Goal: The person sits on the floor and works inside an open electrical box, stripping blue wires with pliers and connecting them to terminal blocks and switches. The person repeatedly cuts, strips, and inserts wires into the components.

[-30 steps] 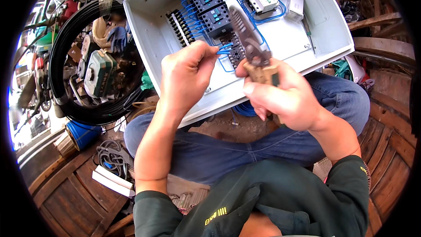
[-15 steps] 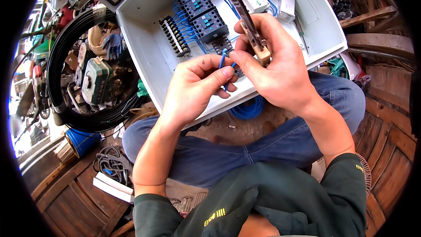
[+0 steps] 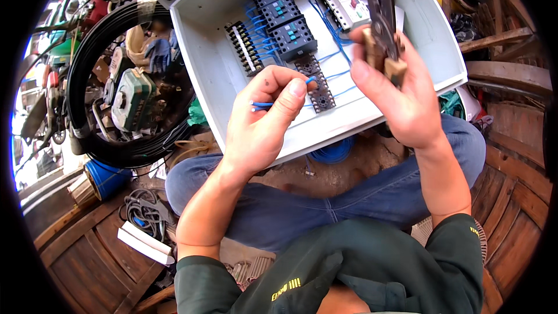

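My left hand [image 3: 265, 113] is closed, pinching short blue wire [image 3: 263, 104] with thumb and fingers over the front of a pale metal enclosure [image 3: 200, 42]. My right hand [image 3: 401, 99] grips a dark wire-tool [image 3: 383, 32] with tan handles, its head pointing up over the enclosure's right side. Inside are a terminal strip [image 3: 244, 47], stacked black contactors [image 3: 292, 36], black sockets [image 3: 321, 99] just right of my left hand, and a white row of devices [image 3: 340, 1] with red and green buttons. Blue wires [image 3: 338, 40] run among them.
A black cable coil [image 3: 83, 75] surrounds clutter and gloves [image 3: 158, 52] at left. A blue bucket [image 3: 107, 180] and grey cord [image 3: 142, 212] lie lower left. A blue wire coil [image 3: 331, 152] sits below the enclosure, above my crossed legs [image 3: 250, 203]. Wooden panels [image 3: 505, 209] are at right.
My right hand has moved right and away from my left hand, still holding the tool. My left hand has turned, so the pinched wire lies flatter. The enclosure appears slightly shifted rightward.
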A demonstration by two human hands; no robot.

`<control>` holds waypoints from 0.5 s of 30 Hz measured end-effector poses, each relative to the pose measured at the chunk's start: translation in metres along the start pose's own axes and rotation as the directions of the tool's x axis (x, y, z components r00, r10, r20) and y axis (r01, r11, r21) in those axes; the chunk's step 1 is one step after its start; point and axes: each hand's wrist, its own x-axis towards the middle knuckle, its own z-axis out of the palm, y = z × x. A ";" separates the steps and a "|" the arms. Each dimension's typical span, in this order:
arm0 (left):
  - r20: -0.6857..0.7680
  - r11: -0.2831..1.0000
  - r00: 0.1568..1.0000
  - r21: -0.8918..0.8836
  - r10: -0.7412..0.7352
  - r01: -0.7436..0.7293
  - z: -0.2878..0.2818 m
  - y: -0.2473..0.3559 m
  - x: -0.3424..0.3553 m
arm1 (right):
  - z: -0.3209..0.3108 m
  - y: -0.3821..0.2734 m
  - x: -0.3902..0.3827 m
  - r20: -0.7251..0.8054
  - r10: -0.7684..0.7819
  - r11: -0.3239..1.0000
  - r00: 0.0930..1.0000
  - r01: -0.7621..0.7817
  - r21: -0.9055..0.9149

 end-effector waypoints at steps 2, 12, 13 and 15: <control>-0.030 0.989 0.995 -0.109 0.097 -0.100 -0.004 0.000 0.001 | -0.006 -0.001 0.001 0.044 -0.195 0.899 0.980 0.197 -0.390; -0.015 0.958 0.977 -0.194 0.214 -0.213 -0.002 -0.006 -0.002 | 0.002 0.015 -0.005 0.197 -0.423 0.540 0.885 0.420 -0.729; -0.012 0.959 0.978 -0.197 0.207 -0.205 -0.002 -0.006 -0.003 | 0.002 0.014 -0.005 0.205 -0.411 0.535 0.888 0.417 -0.735; 0.013 0.959 0.979 -0.200 0.205 -0.199 -0.003 -0.007 -0.003 | 0.002 0.013 -0.004 0.210 -0.415 0.519 0.885 0.420 -0.744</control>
